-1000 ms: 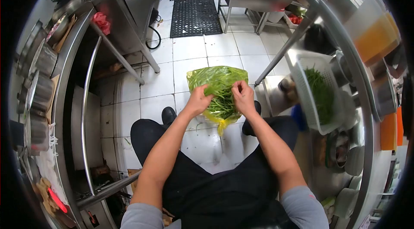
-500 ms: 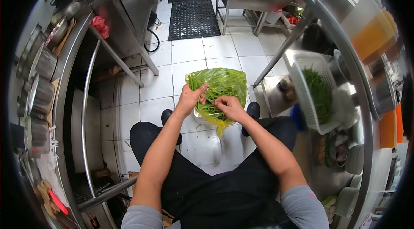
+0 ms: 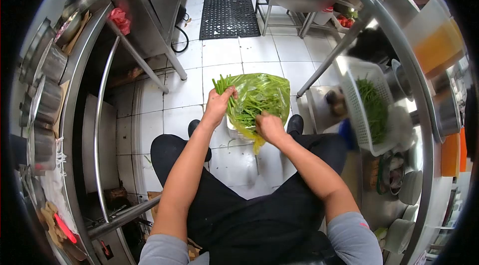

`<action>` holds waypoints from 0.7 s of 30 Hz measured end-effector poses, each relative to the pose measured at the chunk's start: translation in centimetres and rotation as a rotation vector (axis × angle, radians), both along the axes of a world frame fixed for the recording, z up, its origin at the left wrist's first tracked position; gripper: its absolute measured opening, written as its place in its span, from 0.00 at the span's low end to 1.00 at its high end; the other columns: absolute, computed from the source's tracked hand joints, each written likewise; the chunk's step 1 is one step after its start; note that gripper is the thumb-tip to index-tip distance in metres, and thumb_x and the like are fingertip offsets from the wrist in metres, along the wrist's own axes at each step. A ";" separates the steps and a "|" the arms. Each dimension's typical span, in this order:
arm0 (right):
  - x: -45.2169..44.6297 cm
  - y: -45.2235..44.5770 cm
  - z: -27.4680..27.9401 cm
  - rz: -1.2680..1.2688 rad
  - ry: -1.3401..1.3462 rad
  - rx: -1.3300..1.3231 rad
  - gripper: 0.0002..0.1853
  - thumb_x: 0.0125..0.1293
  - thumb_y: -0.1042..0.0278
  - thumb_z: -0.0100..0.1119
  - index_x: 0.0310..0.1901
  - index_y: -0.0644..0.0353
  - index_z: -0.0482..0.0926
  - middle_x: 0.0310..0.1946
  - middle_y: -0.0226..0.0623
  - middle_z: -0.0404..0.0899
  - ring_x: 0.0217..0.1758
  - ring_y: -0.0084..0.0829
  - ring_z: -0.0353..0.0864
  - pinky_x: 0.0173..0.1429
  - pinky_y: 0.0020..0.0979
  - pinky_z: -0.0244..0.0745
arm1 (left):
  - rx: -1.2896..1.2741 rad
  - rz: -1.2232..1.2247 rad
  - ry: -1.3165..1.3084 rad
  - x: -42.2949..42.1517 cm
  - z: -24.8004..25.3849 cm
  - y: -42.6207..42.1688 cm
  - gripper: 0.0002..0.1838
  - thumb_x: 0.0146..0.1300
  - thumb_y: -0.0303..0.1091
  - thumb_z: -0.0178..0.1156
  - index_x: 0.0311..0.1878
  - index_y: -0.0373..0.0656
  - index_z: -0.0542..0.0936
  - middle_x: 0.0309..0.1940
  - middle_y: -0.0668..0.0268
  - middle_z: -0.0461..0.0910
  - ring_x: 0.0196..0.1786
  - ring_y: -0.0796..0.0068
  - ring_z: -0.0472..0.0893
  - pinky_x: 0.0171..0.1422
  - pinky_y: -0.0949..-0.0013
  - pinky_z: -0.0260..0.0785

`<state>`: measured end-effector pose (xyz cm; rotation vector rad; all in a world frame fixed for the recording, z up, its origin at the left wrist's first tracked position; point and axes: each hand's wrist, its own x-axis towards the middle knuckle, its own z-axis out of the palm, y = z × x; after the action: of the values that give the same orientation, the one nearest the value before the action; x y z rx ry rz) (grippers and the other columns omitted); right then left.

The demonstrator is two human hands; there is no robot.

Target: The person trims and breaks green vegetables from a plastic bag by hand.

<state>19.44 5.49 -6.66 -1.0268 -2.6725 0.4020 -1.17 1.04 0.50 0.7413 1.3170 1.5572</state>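
Observation:
My left hand (image 3: pixel 217 108) is closed around a small bunch of long green vegetable stems (image 3: pixel 222 84), whose cut ends stick up above the fist. Lower and to the right, my right hand (image 3: pixel 271 128) has its fingers curled on the loose green stems (image 3: pixel 255 108) in an open yellow-green plastic bag (image 3: pixel 275 87); its fingertips are partly hidden among them. The bag rests on a white container (image 3: pixel 232 130) between my feet, with a twisted yellow end hanging over the near side.
A white basket of green vegetables (image 3: pixel 366 110) stands on the right-hand lower shelf. Steel pots (image 3: pixel 46 100) line the left counter (image 3: pixel 90 50). A black rubber mat (image 3: pixel 229 15) lies on the tiled floor (image 3: pixel 219 53) ahead. A metal rail (image 3: pixel 102 120) runs along my left.
My left hand has shifted slightly left, and the stems in it now stand up clear of the bag. The right hand has moved slightly right and down, its fingers deeper in the pile.

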 end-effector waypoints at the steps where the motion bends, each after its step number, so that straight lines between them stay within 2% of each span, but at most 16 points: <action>1: -0.1 -0.2 -1.6 0.042 -0.197 -0.030 0.06 0.55 0.69 0.57 0.30 0.61 0.82 0.31 0.47 0.80 0.34 0.47 0.84 0.39 0.44 0.79 | -0.009 -0.010 -0.030 0.1 0.1 0.1 0.11 0.71 0.36 0.56 0.37 0.38 0.79 0.25 0.69 0.77 0.28 0.79 0.76 0.33 0.73 0.70; 6: -0.2 -2.0 -3.7 0.114 -0.256 -0.008 0.09 0.58 0.69 0.54 0.28 0.62 0.82 0.32 0.50 0.80 0.32 0.44 0.85 0.36 0.43 0.81 | -0.031 -0.073 -0.041 0.0 -0.3 0.0 0.11 0.72 0.37 0.56 0.35 0.40 0.77 0.22 0.68 0.75 0.25 0.78 0.76 0.33 0.72 0.72; 8: -0.2 -2.2 -3.7 0.135 -0.245 0.006 0.10 0.60 0.70 0.50 0.29 0.62 0.82 0.33 0.50 0.80 0.31 0.45 0.85 0.37 0.43 0.80 | -0.020 -0.148 -0.044 0.2 -0.4 -0.1 0.10 0.71 0.36 0.58 0.35 0.40 0.76 0.21 0.68 0.74 0.23 0.77 0.76 0.30 0.71 0.72; 12: -0.3 -1.9 -3.2 0.105 -0.189 -0.041 0.08 0.59 0.68 0.55 0.32 0.61 0.81 0.34 0.49 0.80 0.33 0.46 0.85 0.38 0.43 0.80 | -0.096 -0.213 0.059 0.6 -0.4 -0.1 0.10 0.69 0.34 0.60 0.36 0.38 0.76 0.19 0.68 0.74 0.22 0.78 0.76 0.27 0.69 0.71; 14: -0.3 -1.8 -2.2 0.063 -0.131 -0.062 0.09 0.57 0.65 0.60 0.36 0.60 0.80 0.33 0.49 0.79 0.36 0.48 0.84 0.40 0.45 0.80 | -0.183 -0.299 0.247 1.0 -0.6 -0.2 0.09 0.67 0.32 0.61 0.38 0.35 0.76 0.22 0.67 0.75 0.22 0.78 0.74 0.27 0.71 0.72; 15: -0.4 -1.7 -1.3 0.068 -0.129 -0.059 0.09 0.57 0.65 0.60 0.36 0.60 0.80 0.33 0.49 0.79 0.36 0.48 0.84 0.40 0.45 0.80 | -0.181 -0.293 0.249 1.2 -1.2 -0.2 0.09 0.67 0.32 0.61 0.38 0.35 0.76 0.22 0.67 0.75 0.22 0.78 0.74 0.27 0.71 0.72; 17: -0.2 -1.0 0.6 -0.005 -0.146 -0.141 0.12 0.55 0.63 0.64 0.38 0.59 0.79 0.34 0.50 0.79 0.37 0.52 0.83 0.43 0.47 0.79 | -0.185 -0.355 0.427 1.6 -2.9 -0.2 0.11 0.66 0.33 0.62 0.44 0.34 0.77 0.25 0.67 0.79 0.22 0.79 0.74 0.26 0.73 0.71; 19: 0.2 0.4 2.5 0.004 -0.033 -0.244 0.09 0.59 0.65 0.60 0.38 0.61 0.79 0.30 0.53 0.81 0.35 0.53 0.82 0.42 0.47 0.77 | -0.187 -0.373 0.489 1.8 -3.0 -0.5 0.12 0.63 0.31 0.63 0.47 0.34 0.79 0.26 0.65 0.81 0.21 0.78 0.74 0.26 0.71 0.70; 21: 0.8 0.8 5.4 -0.006 0.140 -0.385 0.08 0.60 0.67 0.59 0.35 0.63 0.80 0.28 0.51 0.82 0.34 0.50 0.83 0.40 0.45 0.77 | 0.025 -0.439 0.764 2.2 -3.0 -0.7 0.11 0.61 0.30 0.64 0.45 0.36 0.81 0.24 0.64 0.80 0.23 0.78 0.75 0.29 0.69 0.71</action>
<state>20.21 6.33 -1.26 -1.0585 -2.5198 0.9785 0.98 0.38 -2.50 1.6219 1.5151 0.9545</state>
